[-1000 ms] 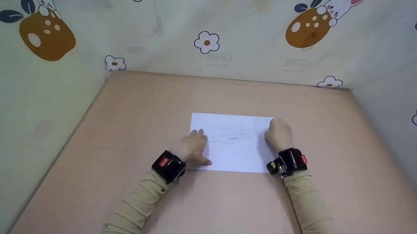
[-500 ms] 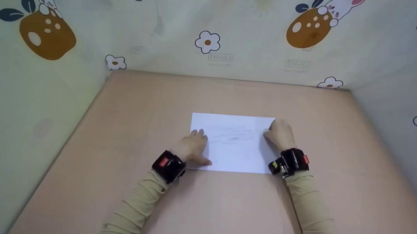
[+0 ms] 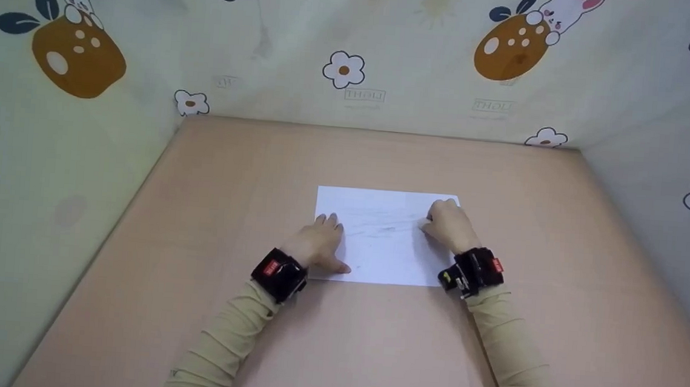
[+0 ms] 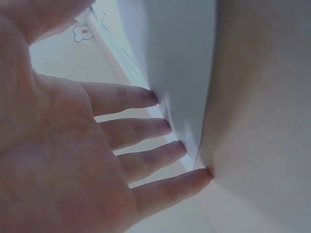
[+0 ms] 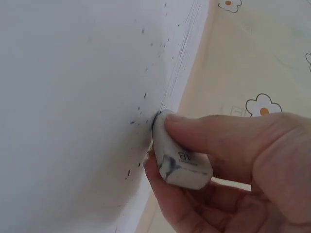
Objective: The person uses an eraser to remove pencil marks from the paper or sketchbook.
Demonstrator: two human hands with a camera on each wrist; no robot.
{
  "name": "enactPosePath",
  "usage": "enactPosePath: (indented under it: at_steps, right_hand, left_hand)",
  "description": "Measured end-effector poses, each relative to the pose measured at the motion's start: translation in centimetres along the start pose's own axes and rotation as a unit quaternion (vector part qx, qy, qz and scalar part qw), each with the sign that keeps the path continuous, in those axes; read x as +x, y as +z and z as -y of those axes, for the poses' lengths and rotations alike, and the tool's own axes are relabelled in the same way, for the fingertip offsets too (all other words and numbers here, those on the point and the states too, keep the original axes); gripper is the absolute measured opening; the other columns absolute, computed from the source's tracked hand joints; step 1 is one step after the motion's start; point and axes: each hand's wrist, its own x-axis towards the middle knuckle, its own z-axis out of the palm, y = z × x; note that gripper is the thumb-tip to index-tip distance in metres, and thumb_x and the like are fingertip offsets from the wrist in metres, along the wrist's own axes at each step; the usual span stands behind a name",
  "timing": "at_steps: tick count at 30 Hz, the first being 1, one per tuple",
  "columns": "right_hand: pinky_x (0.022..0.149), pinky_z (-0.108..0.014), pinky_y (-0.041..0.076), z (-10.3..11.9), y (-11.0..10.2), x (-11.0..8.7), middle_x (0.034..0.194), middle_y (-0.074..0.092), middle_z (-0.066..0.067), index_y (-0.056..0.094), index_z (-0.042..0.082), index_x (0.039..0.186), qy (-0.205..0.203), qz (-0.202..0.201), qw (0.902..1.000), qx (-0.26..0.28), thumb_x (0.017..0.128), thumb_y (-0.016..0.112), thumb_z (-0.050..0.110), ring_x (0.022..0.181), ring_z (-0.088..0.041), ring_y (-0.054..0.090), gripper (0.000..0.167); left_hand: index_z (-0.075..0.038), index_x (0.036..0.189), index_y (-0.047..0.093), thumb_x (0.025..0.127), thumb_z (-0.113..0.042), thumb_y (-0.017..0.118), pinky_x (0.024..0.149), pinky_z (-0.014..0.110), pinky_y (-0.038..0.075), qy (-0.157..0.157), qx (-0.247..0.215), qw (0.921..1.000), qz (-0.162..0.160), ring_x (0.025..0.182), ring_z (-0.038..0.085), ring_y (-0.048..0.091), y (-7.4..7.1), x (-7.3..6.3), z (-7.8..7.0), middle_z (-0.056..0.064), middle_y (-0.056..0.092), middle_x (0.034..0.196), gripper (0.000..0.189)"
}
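A white sheet of paper (image 3: 377,250) with faint grey pencil strokes lies flat on the table. My left hand (image 3: 317,243) presses on its left side, fingers spread and straight; in the left wrist view the fingertips (image 4: 150,97) rest along the paper's edge, the little finger on the table. Over the right part of the sheet, my right hand (image 3: 453,226) pinches a white eraser (image 5: 182,165) between thumb and fingers. Its far end touches the paper and is smudged dark, as is one near corner. Dark eraser crumbs (image 5: 141,109) are scattered around it.
The light brown table (image 3: 249,168) extends around the paper on all sides. Patterned cloth walls (image 3: 415,53) with flowers, rabbits and orange fruit rise behind and at both sides. Each wrist carries a black strapped camera (image 3: 279,276).
My right hand, with the eraser, has shifted left over the paper from near its right edge, uncovering the top right corner. My left hand has stayed in place.
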Motion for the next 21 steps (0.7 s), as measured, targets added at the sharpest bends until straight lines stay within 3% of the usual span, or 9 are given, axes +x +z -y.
enactPosePath:
  at_steps: [3, 5, 10, 12, 14, 18, 21]
  right_hand:
    - [0.060, -0.047, 0.050, -0.6, 0.2, -0.2, 0.075, 0.065, -0.024, 0.062, -0.010, 0.076, 0.031, -0.047, 0.9981, -0.026, 0.080, 0.060, 0.005, 0.063, -0.034, 0.058, 0.016]
    - [0.062, -0.050, 0.050, -0.5, 0.4, -0.2, 0.073, 0.063, -0.024, 0.059, -0.008, 0.069, 0.025, -0.057, 0.9973, -0.038, 0.079, 0.059, 0.004, 0.063, -0.035, 0.057, 0.015]
    - [0.050, -0.029, 0.039, 1.0, 0.7, 0.1, 0.058, 0.053, -0.006, 0.061, 0.001, 0.056, -0.055, 0.000, 0.9984, -0.012, 0.078, 0.062, 0.006, 0.054, -0.017, 0.045, 0.023]
    - [0.047, -0.023, 0.033, 1.1, 0.7, 0.2, 0.054, 0.051, -0.001, 0.065, 0.002, 0.057, -0.063, 0.021, 0.9977, 0.013, 0.078, 0.063, 0.007, 0.050, -0.013, 0.041, 0.022]
    - [0.046, -0.022, 0.031, 0.8, 0.6, 0.2, 0.053, 0.054, -0.001, 0.070, 0.001, 0.061, -0.050, 0.014, 0.9984, 0.022, 0.078, 0.063, 0.006, 0.049, -0.012, 0.041, 0.019]
    - [0.050, -0.034, 0.044, -0.3, 0.2, 0.1, 0.062, 0.063, -0.012, 0.070, -0.005, 0.067, -0.005, -0.036, 0.9993, 0.002, 0.077, 0.062, 0.005, 0.053, -0.020, 0.050, 0.016]
    - [0.049, -0.034, 0.042, 0.0, 0.3, 0.0, 0.056, 0.058, -0.009, 0.063, -0.001, 0.057, -0.009, -0.031, 0.9994, -0.013, 0.077, 0.062, 0.005, 0.052, -0.020, 0.047, 0.021]
  left_hand:
    - [0.004, 0.145, 0.031, 0.079, -0.049, 0.072, 0.117, 0.048, 0.027, 0.000, -0.002, 1.0000, 0.003, 0.145, 0.039, 0.019, 0.0, 0.0, -0.1, 0.024, 0.020, 0.156, 0.094]
    - [0.003, 0.145, 0.031, 0.078, -0.050, 0.072, 0.117, 0.048, 0.028, -0.003, 0.001, 1.0000, 0.005, 0.145, 0.038, 0.020, 0.0, 0.0, -0.1, 0.023, 0.020, 0.156, 0.095]
    - [0.004, 0.145, 0.033, 0.078, -0.050, 0.072, 0.115, 0.049, 0.031, -0.005, 0.009, 0.9999, 0.003, 0.145, 0.038, 0.021, 0.0, 0.0, -0.1, 0.023, 0.021, 0.156, 0.095]
    - [0.004, 0.145, 0.033, 0.078, -0.050, 0.072, 0.115, 0.049, 0.031, -0.001, 0.007, 1.0000, 0.002, 0.145, 0.038, 0.021, 0.0, 0.0, -0.1, 0.023, 0.021, 0.156, 0.095]
    - [0.004, 0.145, 0.033, 0.078, -0.050, 0.072, 0.116, 0.049, 0.030, 0.005, 0.003, 1.0000, 0.000, 0.145, 0.039, 0.021, -0.1, 0.1, -0.1, 0.023, 0.021, 0.156, 0.094]
    - [0.004, 0.144, 0.034, 0.078, -0.050, 0.072, 0.116, 0.048, 0.029, 0.012, -0.001, 0.9999, -0.002, 0.145, 0.039, 0.021, -0.1, 0.2, -0.1, 0.024, 0.022, 0.155, 0.094]
    - [0.004, 0.144, 0.034, 0.078, -0.050, 0.072, 0.115, 0.049, 0.031, 0.005, 0.006, 1.0000, -0.002, 0.145, 0.038, 0.022, 0.0, 0.2, -0.2, 0.024, 0.023, 0.155, 0.094]
